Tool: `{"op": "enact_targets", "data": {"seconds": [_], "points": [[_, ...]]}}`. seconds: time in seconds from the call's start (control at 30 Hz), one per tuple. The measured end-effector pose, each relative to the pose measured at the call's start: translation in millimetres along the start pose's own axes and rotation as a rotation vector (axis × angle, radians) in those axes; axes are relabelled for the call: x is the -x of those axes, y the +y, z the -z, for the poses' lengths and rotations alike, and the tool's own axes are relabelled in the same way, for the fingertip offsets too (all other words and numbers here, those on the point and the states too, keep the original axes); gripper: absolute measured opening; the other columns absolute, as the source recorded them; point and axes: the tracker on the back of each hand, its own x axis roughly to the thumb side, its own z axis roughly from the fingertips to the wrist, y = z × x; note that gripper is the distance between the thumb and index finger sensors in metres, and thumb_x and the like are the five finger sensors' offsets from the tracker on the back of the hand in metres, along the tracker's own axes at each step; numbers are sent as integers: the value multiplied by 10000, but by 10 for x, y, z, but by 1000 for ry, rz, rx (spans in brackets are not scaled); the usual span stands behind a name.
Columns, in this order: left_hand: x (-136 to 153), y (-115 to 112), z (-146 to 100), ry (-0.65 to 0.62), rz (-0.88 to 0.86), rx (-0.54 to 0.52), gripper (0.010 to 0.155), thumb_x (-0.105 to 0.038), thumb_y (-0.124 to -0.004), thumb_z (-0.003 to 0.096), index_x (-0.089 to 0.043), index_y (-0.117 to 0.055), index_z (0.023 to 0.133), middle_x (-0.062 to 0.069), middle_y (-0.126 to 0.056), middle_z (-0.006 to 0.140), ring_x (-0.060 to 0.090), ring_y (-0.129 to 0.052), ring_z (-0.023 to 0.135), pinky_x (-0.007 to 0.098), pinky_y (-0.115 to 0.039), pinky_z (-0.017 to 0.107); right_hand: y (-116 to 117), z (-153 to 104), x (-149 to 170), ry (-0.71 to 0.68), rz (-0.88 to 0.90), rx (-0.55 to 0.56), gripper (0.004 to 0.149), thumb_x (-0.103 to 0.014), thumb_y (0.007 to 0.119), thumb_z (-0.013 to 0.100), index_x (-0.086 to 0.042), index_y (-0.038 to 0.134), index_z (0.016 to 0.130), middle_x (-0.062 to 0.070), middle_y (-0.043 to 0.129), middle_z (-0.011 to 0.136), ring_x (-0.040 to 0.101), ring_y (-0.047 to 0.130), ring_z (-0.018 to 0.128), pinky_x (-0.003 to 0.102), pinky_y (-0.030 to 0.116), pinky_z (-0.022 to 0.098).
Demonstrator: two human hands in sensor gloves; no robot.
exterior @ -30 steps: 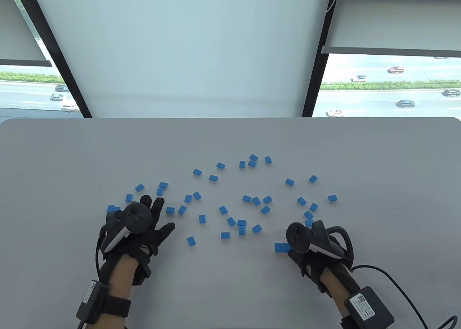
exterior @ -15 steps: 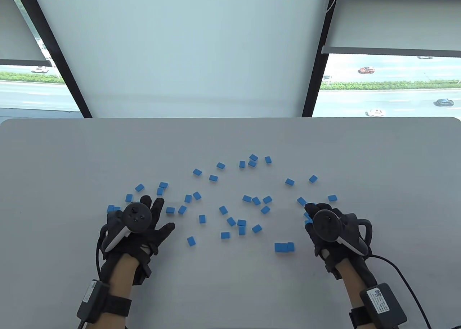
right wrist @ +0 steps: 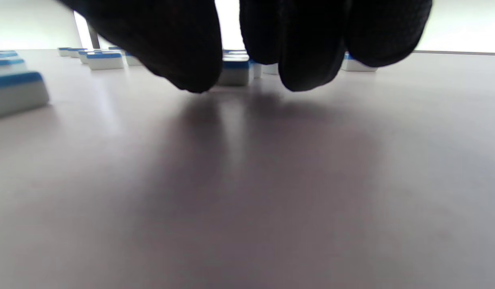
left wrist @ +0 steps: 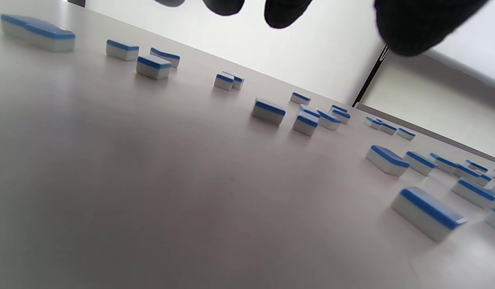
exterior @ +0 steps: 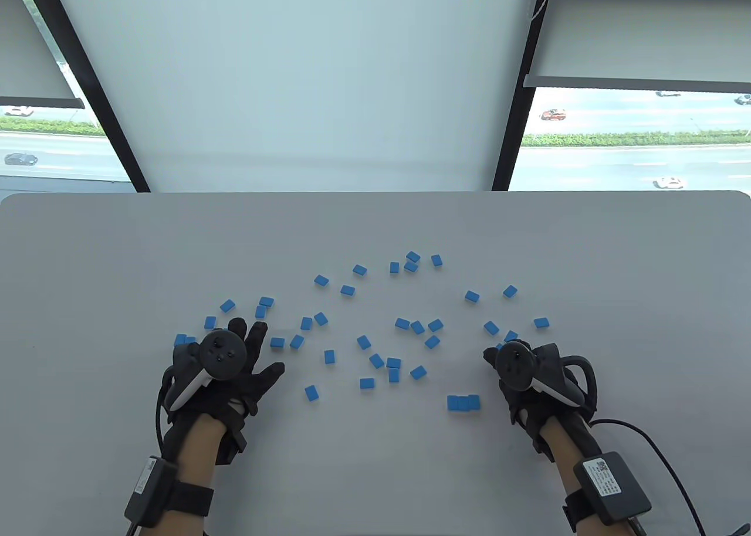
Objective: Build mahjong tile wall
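Observation:
Many small blue-topped mahjong tiles (exterior: pixel 402 324) lie scattered face down on the grey table (exterior: pixel 375 471). Three tiles (exterior: pixel 463 403) stand side by side in a short row near the front. My left hand (exterior: pixel 246 354) rests flat with spread fingers among loose tiles at the left; its fingertips (left wrist: pixel 287 12) hang over bare table. My right hand (exterior: pixel 509 361) is just right of the row, by loose tiles (exterior: pixel 510 335). Its fingertips (right wrist: pixel 307 60) point down almost at the tabletop, a tile (right wrist: pixel 235 72) lying beyond them. No tile shows between its fingers.
The far half of the table (exterior: pixel 375 225) carries nothing up to its edge below the window. A black cable (exterior: pixel 651 442) runs from my right wrist off to the right. Tiles (left wrist: pixel 428 212) lie close to my left hand.
My right hand left the row of three tiles, went up and right to the loose tiles, then drew slightly back left. The left hand has stayed put.

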Motion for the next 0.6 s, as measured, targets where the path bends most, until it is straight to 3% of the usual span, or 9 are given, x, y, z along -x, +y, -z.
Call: {"op": "enact_targets", "data": {"seconds": [0.27,0.6], "points": [[0,-1,-1,0,0,0,839,-699,-665,414,-346,-401,1127,46,-310,1210,482,-303,1075,746,-227,665,-20,-12,0,21,-33,-8,572,-326,857,444,-364,632,969,77,638,978,309,845,658,502,746,520],[1,-1,-4,1,1,3,836,-699,-664,414,-347,-402,1126,46,-310,1209,482,-303,1074,746,-227,665,-19,-2,0,22,-18,-18,548,-279,875,429,-233,680,939,69,784,850,277,897,587,484,791,483]]}}
